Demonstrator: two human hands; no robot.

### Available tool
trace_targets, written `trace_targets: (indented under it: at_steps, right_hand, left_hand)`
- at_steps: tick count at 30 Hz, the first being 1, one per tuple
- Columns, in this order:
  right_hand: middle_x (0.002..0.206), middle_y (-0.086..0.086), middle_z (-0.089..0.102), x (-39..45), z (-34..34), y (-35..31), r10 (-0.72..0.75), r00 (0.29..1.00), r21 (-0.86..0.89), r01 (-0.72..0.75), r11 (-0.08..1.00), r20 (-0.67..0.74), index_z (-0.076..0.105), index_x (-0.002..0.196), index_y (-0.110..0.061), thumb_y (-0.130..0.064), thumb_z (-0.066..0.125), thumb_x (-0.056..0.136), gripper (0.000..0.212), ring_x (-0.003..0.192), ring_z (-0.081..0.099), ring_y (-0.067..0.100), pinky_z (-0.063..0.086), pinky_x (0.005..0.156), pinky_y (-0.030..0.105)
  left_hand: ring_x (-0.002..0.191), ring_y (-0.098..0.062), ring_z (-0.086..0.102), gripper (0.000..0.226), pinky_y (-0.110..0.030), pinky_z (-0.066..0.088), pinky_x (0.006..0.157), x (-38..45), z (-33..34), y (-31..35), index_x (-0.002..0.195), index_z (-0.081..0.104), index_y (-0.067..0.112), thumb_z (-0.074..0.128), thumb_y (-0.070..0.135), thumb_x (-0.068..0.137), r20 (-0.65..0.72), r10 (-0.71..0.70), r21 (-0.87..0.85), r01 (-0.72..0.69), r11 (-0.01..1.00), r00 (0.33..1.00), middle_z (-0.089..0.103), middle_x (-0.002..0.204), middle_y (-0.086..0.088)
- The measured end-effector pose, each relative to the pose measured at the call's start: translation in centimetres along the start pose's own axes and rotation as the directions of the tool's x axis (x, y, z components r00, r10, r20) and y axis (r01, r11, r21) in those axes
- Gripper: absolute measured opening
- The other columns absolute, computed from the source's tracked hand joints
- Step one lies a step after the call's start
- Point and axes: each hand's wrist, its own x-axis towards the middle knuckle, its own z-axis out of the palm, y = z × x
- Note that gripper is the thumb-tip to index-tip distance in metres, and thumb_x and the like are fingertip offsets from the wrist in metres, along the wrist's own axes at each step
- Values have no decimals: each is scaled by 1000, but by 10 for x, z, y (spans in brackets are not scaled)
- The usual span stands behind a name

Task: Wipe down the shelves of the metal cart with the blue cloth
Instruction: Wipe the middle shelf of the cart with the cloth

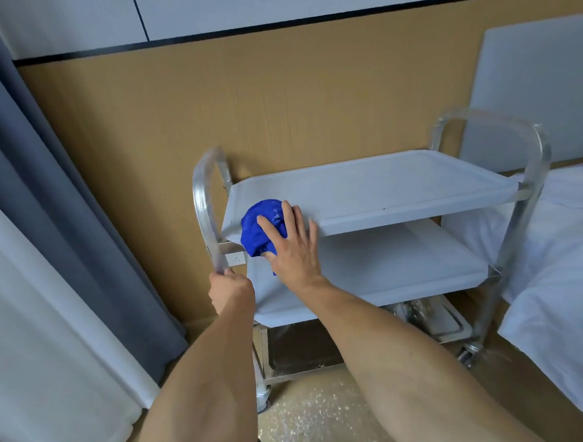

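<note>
One blue cloth (258, 227) lies bunched on the near left corner of the metal cart's (531, 163) top shelf (382, 186), pressed under the right hand's (293, 250) spread, straight fingers. The left hand (231, 290) grips the cart's left handle (204, 204). A tan wall (244, 99) stands behind, a grey curtain (48, 198) left, a white bed (558, 242) right, speckled floor (312, 417) below.

Top shelf (398, 182): open to the right of the blue cloth (260, 229) under the right hand (291, 251).
Middle shelf (385, 263): front open, low headroom.
Left end: handle frame (202, 204), gripped by the left hand (231, 290); curtain (65, 197) near.
Right end: bed (552, 259) just beside.
</note>
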Motion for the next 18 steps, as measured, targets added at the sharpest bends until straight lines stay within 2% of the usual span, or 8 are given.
trace_targets:
  at_steps: [3, 6, 9, 11, 14, 16, 18]
  right_hand:
    - [159, 18, 21, -9, -11, 50, 92, 995, -52, -94, 994, -48, 36, 146, -32, -47, 65, 86, 69, 144, 24, 39, 24, 112, 56]
    - [158, 19, 22, -13, -26, 104, 258, 959, -106, -270, 957, -114, 35, 148, -26, -52, 52, 91, 64, 143, 25, 40, 20, 113, 56]
    - [158, 20, 21, -17, -36, 130, 313, 942, -142, -329, 934, -124, 34, 148, -25, -57, 40, 93, 64, 144, 24, 41, 19, 115, 56]
    - [159, 23, 20, -16, -34, 119, 343, 928, -96, -358, 929, -143, 38, 147, -22, -58, 38, 92, 66, 145, 21, 43, 18, 116, 58]
    - [158, 28, 19, -7, -23, 69, 351, 925, -20, -358, 934, -144, 44, 144, -17, -56, 42, 90, 66, 145, 16, 49, 16, 116, 59]
    - [158, 28, 19, 2, -13, 31, 243, 964, -20, -247, 969, -108, 44, 144, -17, -53, 47, 91, 64, 145, 16, 49, 18, 116, 59]
    - [159, 26, 18, 7, -1, -7, 130, 988, 7, -130, 992, -86, 41, 145, -20, -50, 54, 92, 62, 145, 16, 48, 18, 116, 57]
  left_hand:
    - [110, -39, 56, 37, -50, 47, 94, -5, 7, 7, 129, 41, 11, 36, 34, 102, -34, -43, 56, 45, 997, 998, 53, 124, -18]
    - [114, -38, 46, 39, -50, 44, 91, -14, 17, 15, 131, 36, 6, 42, 31, 101, -144, -71, 63, 81, 995, 987, 41, 128, -22]
    - [108, -35, 48, 35, -48, 50, 84, -26, 23, 18, 124, 39, 5, 50, 25, 98, -242, 52, 83, -33, 996, 969, 42, 120, -20]
    - [104, -34, 52, 30, -47, 51, 84, -33, 25, 19, 122, 42, 5, 49, 20, 97, -226, 120, 103, -99, 990, 967, 46, 116, -18]
    - [107, -34, 55, 31, -42, 47, 89, -41, 26, 22, 123, 45, 7, 50, 11, 93, -107, 205, 158, -187, 970, 973, 51, 118, -16]
    - [110, -32, 55, 40, -41, 44, 93, -43, 27, 21, 127, 46, 10, 54, 7, 89, -65, 304, 197, -286, 938, 951, 54, 120, -13]
    - [115, -27, 53, 46, -41, 36, 103, -39, 25, 17, 133, 46, 13, 55, 10, 88, -97, 363, 206, -338, 918, 927, 55, 124, -9]
